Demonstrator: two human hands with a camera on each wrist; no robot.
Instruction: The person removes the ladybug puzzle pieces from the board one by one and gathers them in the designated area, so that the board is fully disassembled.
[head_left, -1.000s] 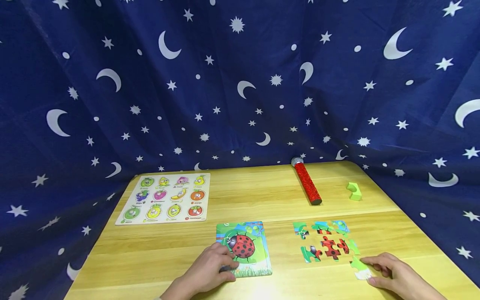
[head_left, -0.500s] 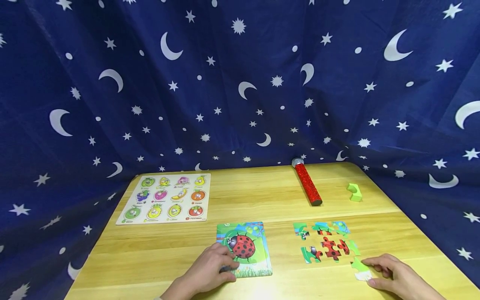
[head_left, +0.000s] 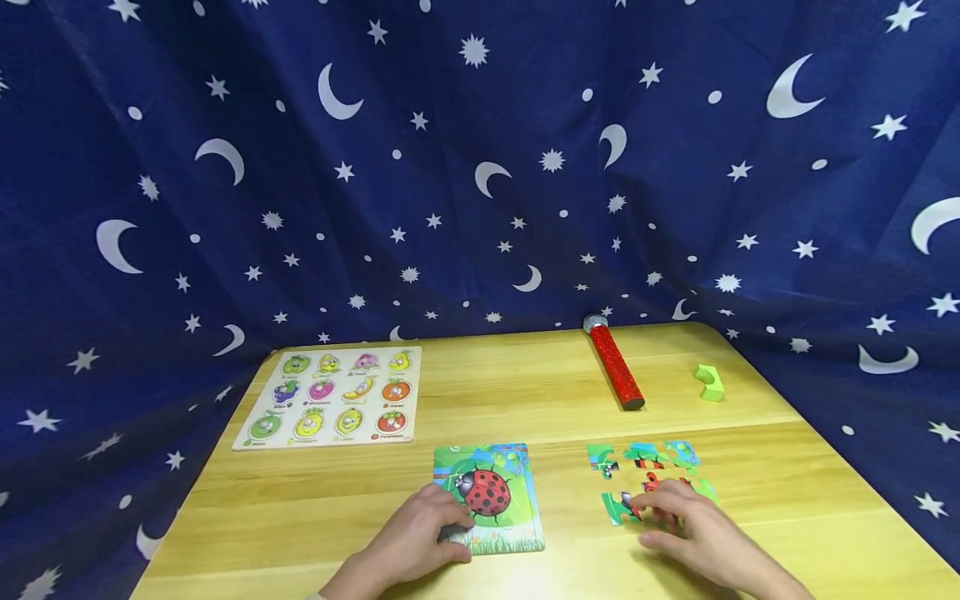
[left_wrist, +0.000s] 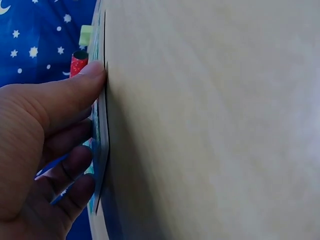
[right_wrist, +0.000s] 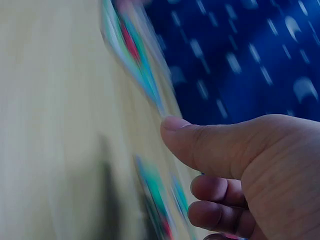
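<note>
My left hand (head_left: 420,529) rests at the lower left corner of a ladybug jigsaw puzzle (head_left: 510,537), which lies flat in its frame. In the left wrist view the thumb (left_wrist: 82,82) touches the puzzle's edge, with the fingers loosely bent beside it. Over a group of loose jigsaw pieces reaches my right hand (head_left: 697,529), thumb and index finger apart and nothing visible between them. Its fingertips are at a green-and-dark piece (head_left: 618,510) and partly cover the red pieces. The green-and-white corner piece is out of sight. The right wrist view is blurred.
A fruit peg board (head_left: 330,400) lies at the back left of the wooden table (head_left: 495,392). Farther right are a red glitter toy microphone (head_left: 617,367) and a lime green block (head_left: 708,383). A blue star-and-moon curtain (head_left: 450,167) hangs behind.
My right hand has left the spot where its fingers touched the green-and-white corner piece and has moved left over the other pieces. The left hand has stayed at the puzzle.
</note>
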